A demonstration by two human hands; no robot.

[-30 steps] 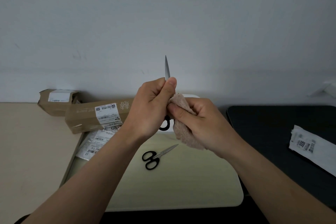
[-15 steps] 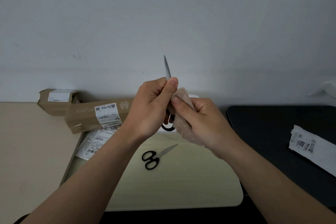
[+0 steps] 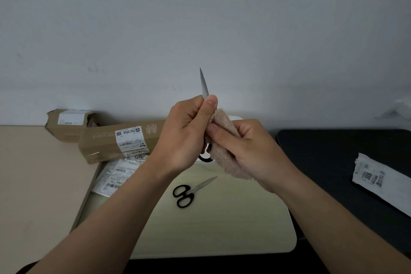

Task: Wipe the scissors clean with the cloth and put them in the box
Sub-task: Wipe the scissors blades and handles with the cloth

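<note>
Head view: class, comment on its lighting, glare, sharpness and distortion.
Head view: dim, even light, soft shadows; no glare on the steel-bladed scissors held in the left hand; black-handled scissors on the pale board look sharp; its edges bow from wide-angle distortion.

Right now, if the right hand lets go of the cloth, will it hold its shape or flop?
Probably flop: the cloth already droops in a limp fold below the right hand. Its fuzzy pile suggests it is light and grippy, unlikely to slip. It should mould around the scissors in the left hand easily.
</note>
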